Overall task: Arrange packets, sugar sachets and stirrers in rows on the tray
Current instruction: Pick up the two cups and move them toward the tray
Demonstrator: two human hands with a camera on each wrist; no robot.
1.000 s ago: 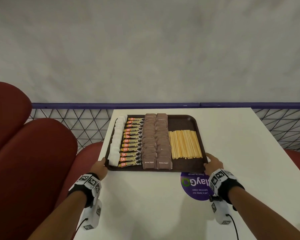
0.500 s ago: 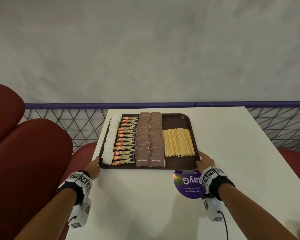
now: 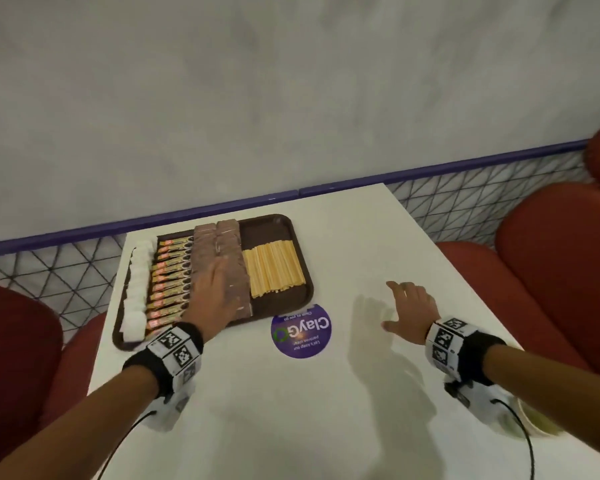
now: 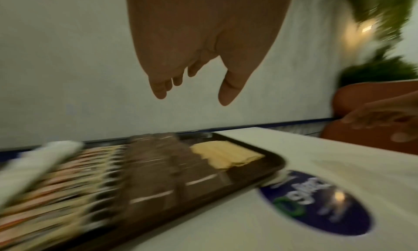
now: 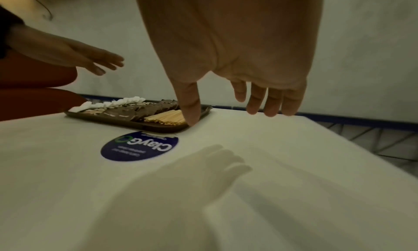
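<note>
A brown tray (image 3: 264,231) lies at the table's far left. It holds, left to right, a column of white sachets (image 3: 137,289), striped stick packets (image 3: 169,271), two columns of brown sugar sachets (image 3: 219,242) and a block of wooden stirrers (image 3: 272,271). My left hand (image 3: 220,289) hovers flat over the near brown sachets, with its fingers relaxed and nothing held (image 4: 192,95). Off to the tray's right, my right hand (image 3: 395,306) floats above bare table with its fingers spread and empty (image 5: 230,115). The left wrist view is blurred.
A round purple sticker (image 3: 301,330) is on the white table (image 3: 326,410) just in front of the tray. A pale cup-like object (image 3: 534,420) sits at the near right edge. Red seats (image 3: 551,258) flank the table; a mesh rail (image 3: 465,199) runs behind.
Both hands have let go of the tray's near corners. The left hand moved over the brown sachets; the right moved right, over the table. The head view swung right.
</note>
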